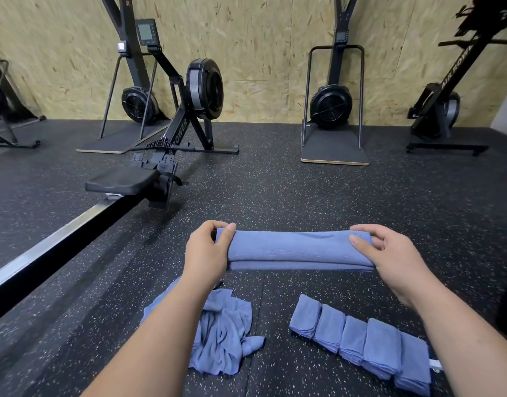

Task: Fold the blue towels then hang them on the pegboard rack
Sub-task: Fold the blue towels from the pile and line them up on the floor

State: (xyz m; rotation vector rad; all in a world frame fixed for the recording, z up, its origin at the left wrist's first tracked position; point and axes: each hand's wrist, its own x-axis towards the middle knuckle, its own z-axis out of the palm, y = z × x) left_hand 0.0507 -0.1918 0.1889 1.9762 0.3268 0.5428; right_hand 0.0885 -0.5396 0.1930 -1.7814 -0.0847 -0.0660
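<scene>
Broadly, the speckled rubber floor fills the frame, with a rowing machine at the upper left. At the lower right, a row of folded towels lies overlapping on the floor. At lower centre sits a crumpled heap of blue towels. In the middle, the half-folded blue towel stretches as a long band between both hands, seemingly off the floor. The left hand has its grip clamped on the left end, thumb on top; the right hand pinches the right end likewise. The cloth looks light, soft and limp, so it likely sags unless held by both ends.
</scene>
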